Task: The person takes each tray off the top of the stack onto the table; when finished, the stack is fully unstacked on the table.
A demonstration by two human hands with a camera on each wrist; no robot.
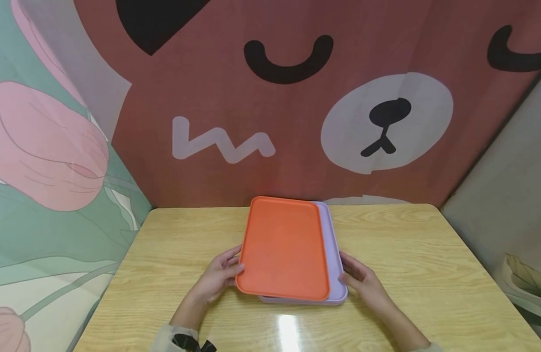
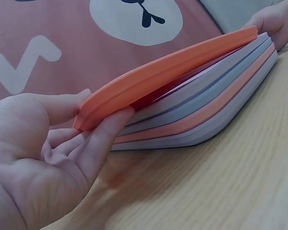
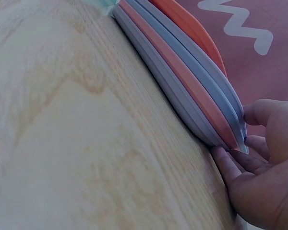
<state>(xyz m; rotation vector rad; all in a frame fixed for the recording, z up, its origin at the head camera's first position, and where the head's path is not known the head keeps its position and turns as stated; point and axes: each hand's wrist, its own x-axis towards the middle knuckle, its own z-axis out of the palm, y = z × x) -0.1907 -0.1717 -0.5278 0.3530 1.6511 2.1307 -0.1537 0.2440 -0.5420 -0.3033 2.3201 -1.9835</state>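
Observation:
An orange tray (image 1: pixel 283 249) lies over a stack of similar trays, shifted left so that a strip of the top lilac tray (image 1: pixel 336 264) shows at the right. My left hand (image 1: pixel 215 276) pinches the orange tray's left edge, thumb above and fingers underneath. That side is raised, and the left wrist view shows a gap above the lilac tray (image 2: pixel 182 103). At the stack's right edge my right hand (image 1: pixel 367 283) grips the trays, its thumb at the upper rim and a finger low by the tabletop. Below the lilac tray are a blue-grey tray (image 3: pixel 189 76), a salmon tray (image 3: pixel 182 84) and another lilac one (image 3: pixel 168 91).
The stack sits on a light wood table (image 1: pixel 182 234), its far end close to the back edge. Behind hangs a red-brown curtain with a bear face (image 1: pixel 296 107), and a flowered cloth (image 1: pixel 46 146) hangs at the left. A pale plant-like object (image 1: pixel 527 278) stands beyond the right edge.

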